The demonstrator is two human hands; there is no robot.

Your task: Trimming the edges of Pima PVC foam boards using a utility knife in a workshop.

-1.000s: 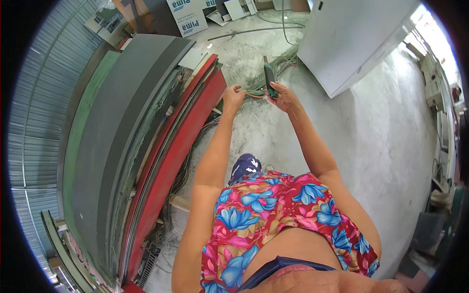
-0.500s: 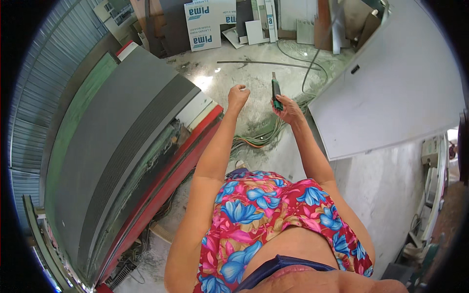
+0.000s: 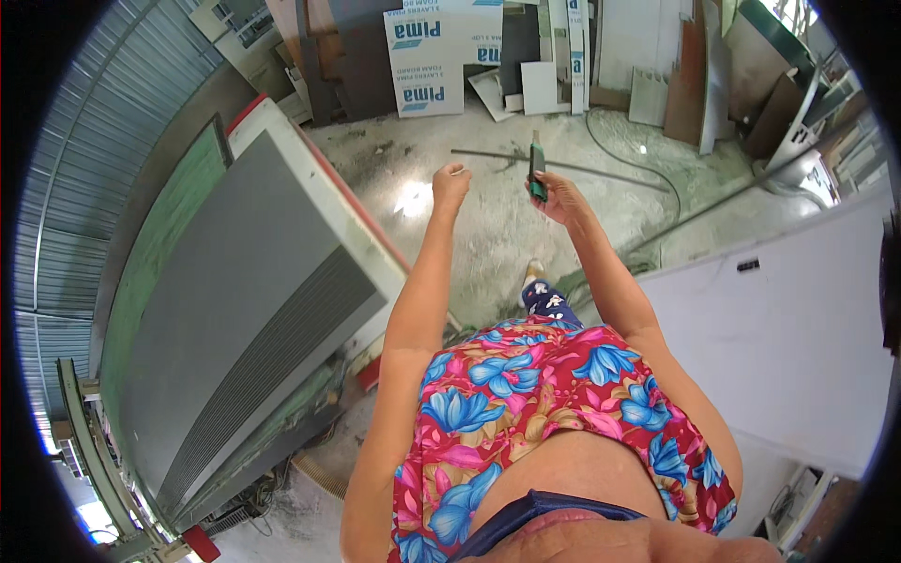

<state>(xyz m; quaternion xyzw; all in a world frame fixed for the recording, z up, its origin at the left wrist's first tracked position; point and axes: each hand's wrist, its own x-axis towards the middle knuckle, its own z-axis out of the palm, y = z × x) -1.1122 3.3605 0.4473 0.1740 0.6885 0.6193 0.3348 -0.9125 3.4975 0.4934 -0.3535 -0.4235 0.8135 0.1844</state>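
My right hand (image 3: pixel 560 196) is closed round a green and black cutter knife (image 3: pixel 538 174), its flat blade end pointing up and away from me. To its left, my left hand (image 3: pixel 450 184) is held out at about the same height with the fingers curled in. A small pale spot shows at its fingertips, too small to name. Both hands are in the air over the grey floor, apart from each other. Nearest my left arm is a large machine table with a grey top (image 3: pixel 253 235) and a pale edge.
A big white panel (image 3: pixel 779 319) stands at my right. On the floor ahead lie a long thin dark strip (image 3: pixel 582 169) and a cable (image 3: pixel 610 155). White and blue printed boards (image 3: pixel 427 70) and other offcuts lean at the back. One foot (image 3: pixel 534 270) shows below my hands.
My view has shifted forward along the machine table, and the white panel now sits lower at the right. A foot has come into view. The knife stays in my right hand.
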